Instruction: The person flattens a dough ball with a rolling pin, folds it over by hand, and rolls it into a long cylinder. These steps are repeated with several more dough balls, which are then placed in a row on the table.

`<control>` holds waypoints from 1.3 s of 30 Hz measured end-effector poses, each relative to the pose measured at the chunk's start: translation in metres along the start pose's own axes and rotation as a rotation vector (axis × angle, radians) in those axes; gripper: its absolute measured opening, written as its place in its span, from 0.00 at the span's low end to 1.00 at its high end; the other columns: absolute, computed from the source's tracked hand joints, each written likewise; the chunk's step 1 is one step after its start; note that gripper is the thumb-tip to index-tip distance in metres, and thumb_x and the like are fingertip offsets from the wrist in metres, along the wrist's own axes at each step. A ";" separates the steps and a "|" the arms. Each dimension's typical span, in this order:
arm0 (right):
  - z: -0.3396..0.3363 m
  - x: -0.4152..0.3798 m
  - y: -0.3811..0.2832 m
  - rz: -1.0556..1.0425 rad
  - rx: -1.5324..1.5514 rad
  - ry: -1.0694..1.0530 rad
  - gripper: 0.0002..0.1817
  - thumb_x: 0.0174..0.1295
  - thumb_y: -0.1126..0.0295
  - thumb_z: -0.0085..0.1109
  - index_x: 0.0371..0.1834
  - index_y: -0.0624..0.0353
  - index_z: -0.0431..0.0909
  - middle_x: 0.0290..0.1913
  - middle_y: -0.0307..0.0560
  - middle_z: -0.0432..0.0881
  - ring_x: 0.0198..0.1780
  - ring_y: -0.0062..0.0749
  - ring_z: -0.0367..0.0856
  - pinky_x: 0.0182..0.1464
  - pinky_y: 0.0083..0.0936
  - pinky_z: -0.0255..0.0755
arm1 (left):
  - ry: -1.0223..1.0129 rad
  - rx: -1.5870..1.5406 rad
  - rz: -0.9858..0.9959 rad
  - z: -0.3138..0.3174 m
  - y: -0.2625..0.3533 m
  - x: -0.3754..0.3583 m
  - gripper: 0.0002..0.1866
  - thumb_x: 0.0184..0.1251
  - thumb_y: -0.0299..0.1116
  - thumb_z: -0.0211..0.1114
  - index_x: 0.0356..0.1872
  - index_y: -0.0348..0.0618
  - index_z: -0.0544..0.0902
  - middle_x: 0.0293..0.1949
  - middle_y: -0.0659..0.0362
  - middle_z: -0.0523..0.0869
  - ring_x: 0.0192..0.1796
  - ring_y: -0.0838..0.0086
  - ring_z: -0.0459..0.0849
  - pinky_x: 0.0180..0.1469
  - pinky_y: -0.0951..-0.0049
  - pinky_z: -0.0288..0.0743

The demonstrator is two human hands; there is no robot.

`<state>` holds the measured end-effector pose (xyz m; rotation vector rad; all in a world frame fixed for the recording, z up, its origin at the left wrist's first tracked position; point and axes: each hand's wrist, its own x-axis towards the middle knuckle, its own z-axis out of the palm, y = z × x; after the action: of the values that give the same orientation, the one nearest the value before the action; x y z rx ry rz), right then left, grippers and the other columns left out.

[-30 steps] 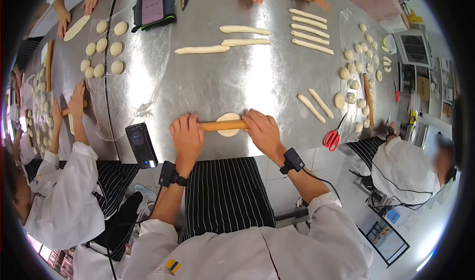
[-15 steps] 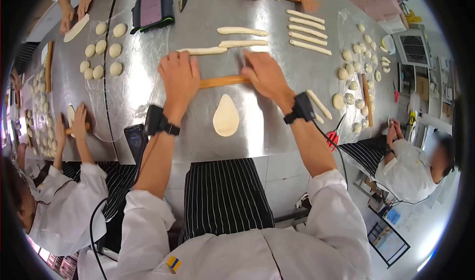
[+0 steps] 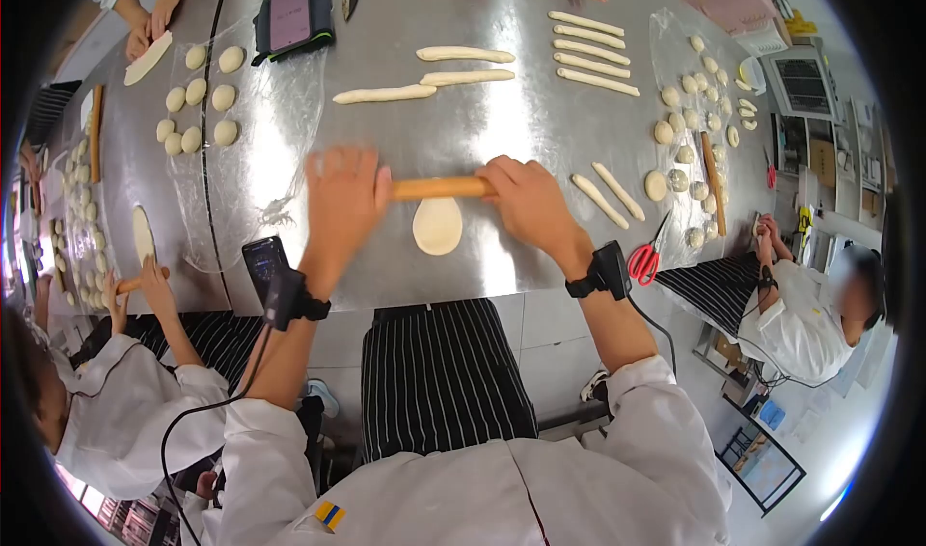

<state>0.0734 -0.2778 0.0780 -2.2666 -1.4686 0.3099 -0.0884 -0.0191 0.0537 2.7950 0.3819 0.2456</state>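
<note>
A wooden rolling pin (image 3: 439, 188) lies crosswise over the upper part of a flat, oval piece of dough (image 3: 437, 230). My left hand (image 3: 340, 204) is on the pin's left end, its thumb against the wood and its fingers blurred by motion. At the other end, my right hand (image 3: 529, 204) grips the pin with curled fingers. Beyond the pin lie three dough strips, among them an upper one (image 3: 465, 54) and a left one (image 3: 384, 95). Two shorter strips (image 3: 600, 201) rest to the right of my right hand.
Dough balls (image 3: 225, 97) sit on plastic film at left, near a phone (image 3: 292, 15). Several dough strips (image 3: 590, 52) lie at upper right. Red-handled scissors (image 3: 644, 263) are by the front edge. Co-workers' hands (image 3: 145, 281) work at left and across the table.
My hands and the rolling pin have come down toward me, from beyond the dough piece onto its upper part. The left co-worker's hands have also moved lower.
</note>
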 end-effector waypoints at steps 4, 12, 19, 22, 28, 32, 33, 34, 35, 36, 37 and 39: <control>0.036 -0.034 -0.006 0.092 0.065 -0.103 0.19 0.68 0.68 0.73 0.60 0.57 0.82 0.58 0.47 0.83 0.58 0.48 0.84 0.58 0.40 0.77 | -0.188 -0.082 -0.061 0.044 0.003 -0.057 0.22 0.77 0.38 0.62 0.67 0.43 0.83 0.67 0.45 0.80 0.68 0.45 0.76 0.70 0.40 0.69; 0.081 0.012 -0.011 0.377 -0.225 0.004 0.37 0.85 0.50 0.47 0.91 0.57 0.58 0.90 0.60 0.58 0.91 0.57 0.52 0.87 0.70 0.46 | -0.077 0.039 -0.004 0.048 0.004 -0.040 0.32 0.80 0.39 0.57 0.83 0.49 0.75 0.86 0.48 0.67 0.88 0.40 0.59 0.87 0.36 0.52; 0.104 -0.111 -0.081 0.508 -0.089 0.022 0.39 0.83 0.57 0.50 0.93 0.56 0.53 0.92 0.58 0.55 0.91 0.70 0.49 0.86 0.75 0.37 | -0.183 0.006 -0.005 0.043 0.046 -0.143 0.31 0.81 0.44 0.59 0.82 0.52 0.76 0.86 0.50 0.68 0.89 0.44 0.59 0.86 0.35 0.53; 0.104 -0.148 -0.111 0.600 -0.036 -0.067 0.40 0.83 0.58 0.52 0.93 0.59 0.52 0.93 0.57 0.54 0.92 0.68 0.47 0.85 0.78 0.30 | -0.108 -0.001 -0.023 0.037 0.060 -0.178 0.28 0.81 0.38 0.61 0.80 0.53 0.78 0.80 0.51 0.75 0.84 0.48 0.67 0.85 0.38 0.56; 0.093 -0.175 -0.110 0.582 0.036 0.008 0.36 0.82 0.60 0.57 0.89 0.57 0.62 0.91 0.54 0.57 0.93 0.58 0.49 0.84 0.77 0.28 | -0.043 -0.174 0.040 0.043 0.047 -0.218 0.24 0.72 0.24 0.67 0.68 0.51 0.87 0.60 0.58 0.82 0.64 0.59 0.78 0.69 0.44 0.68; 0.074 -0.137 -0.092 0.495 -0.037 0.054 0.34 0.81 0.58 0.58 0.87 0.54 0.66 0.89 0.54 0.63 0.91 0.54 0.55 0.84 0.75 0.35 | 0.045 -0.138 0.070 0.024 0.042 -0.192 0.24 0.67 0.26 0.72 0.65 0.49 0.89 0.58 0.58 0.83 0.61 0.58 0.79 0.61 0.51 0.72; 0.075 -0.124 -0.085 0.486 -0.071 0.047 0.35 0.80 0.58 0.58 0.87 0.54 0.65 0.88 0.54 0.64 0.90 0.55 0.56 0.85 0.73 0.36 | 0.073 -0.144 0.038 0.025 0.040 -0.177 0.24 0.66 0.26 0.72 0.64 0.48 0.89 0.57 0.58 0.83 0.60 0.58 0.79 0.60 0.52 0.73; 0.084 -0.115 -0.076 0.453 -0.135 0.050 0.36 0.80 0.58 0.57 0.88 0.57 0.64 0.88 0.54 0.64 0.89 0.55 0.58 0.86 0.71 0.38 | 0.095 -0.126 0.047 0.031 0.035 -0.167 0.24 0.68 0.24 0.70 0.65 0.47 0.88 0.56 0.58 0.83 0.59 0.58 0.80 0.59 0.55 0.73; 0.092 -0.108 -0.068 0.452 -0.137 0.051 0.36 0.80 0.58 0.57 0.88 0.57 0.64 0.88 0.54 0.64 0.89 0.55 0.58 0.86 0.71 0.38 | 0.097 -0.128 0.047 0.040 0.029 -0.158 0.24 0.68 0.24 0.70 0.65 0.47 0.88 0.56 0.58 0.83 0.59 0.58 0.80 0.59 0.55 0.73; 0.100 -0.101 -0.061 0.442 -0.088 0.108 0.36 0.81 0.57 0.54 0.88 0.59 0.63 0.88 0.55 0.65 0.89 0.57 0.58 0.86 0.71 0.37 | 0.048 -0.134 0.052 0.048 0.022 -0.148 0.24 0.70 0.27 0.70 0.67 0.47 0.88 0.58 0.57 0.83 0.60 0.57 0.79 0.62 0.52 0.72; 0.108 -0.097 -0.056 0.432 -0.036 0.161 0.36 0.81 0.57 0.51 0.88 0.61 0.62 0.87 0.57 0.65 0.88 0.58 0.58 0.87 0.71 0.35 | -0.005 -0.141 0.055 0.053 0.018 -0.143 0.24 0.72 0.30 0.69 0.69 0.47 0.87 0.61 0.56 0.83 0.62 0.55 0.79 0.64 0.50 0.72; 0.114 -0.088 -0.043 0.409 -0.081 0.189 0.37 0.81 0.56 0.50 0.88 0.64 0.61 0.88 0.57 0.65 0.89 0.60 0.58 0.86 0.74 0.36 | 0.015 -0.110 0.004 0.050 0.027 -0.130 0.26 0.74 0.35 0.68 0.72 0.48 0.84 0.64 0.54 0.82 0.64 0.52 0.78 0.69 0.46 0.69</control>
<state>-0.0442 -0.3166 -0.0072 -2.5726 -0.9345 0.1497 -0.1953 -0.0951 -0.0012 2.6876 0.3551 0.2804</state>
